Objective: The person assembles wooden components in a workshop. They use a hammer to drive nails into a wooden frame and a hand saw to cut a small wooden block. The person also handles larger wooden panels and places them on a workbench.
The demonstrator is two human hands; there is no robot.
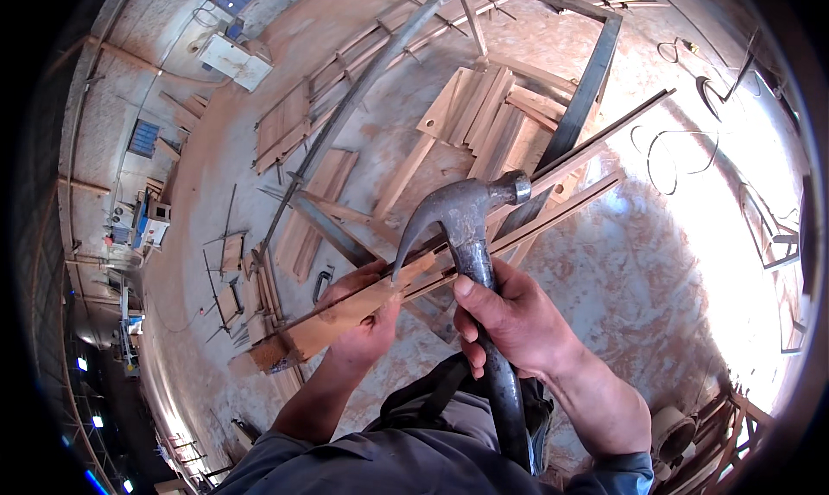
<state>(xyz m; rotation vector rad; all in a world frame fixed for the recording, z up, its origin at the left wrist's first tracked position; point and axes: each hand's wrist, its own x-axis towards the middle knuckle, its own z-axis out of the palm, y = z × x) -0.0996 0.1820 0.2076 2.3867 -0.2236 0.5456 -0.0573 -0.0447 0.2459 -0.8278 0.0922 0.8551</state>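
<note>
A claw hammer (462, 208) with a dark metal handle is gripped by my right hand (516, 318), its fingers wrapped round the upper handle and the thumb along it. The curved claw points left and down, the round face to the right. Behind it, my left hand (367, 327) is closed round a long wooden piece (350, 309). This piece runs from the lower left up to the right, where two long grooved strips (596, 145) stretch away. The hammer head overlaps the wood in view; I cannot tell whether they touch. My left fingers are partly hidden by the wood.
A grey metal frame (380, 68) stands beneath and beyond my hands. Stacked boards (484, 107) lie on the dusty floor past it. Clamped panels (285, 132) stand to the left, near a white machine (233, 61). A loose cable (673, 163) lies right; scrap wood (725, 435) fills the lower right.
</note>
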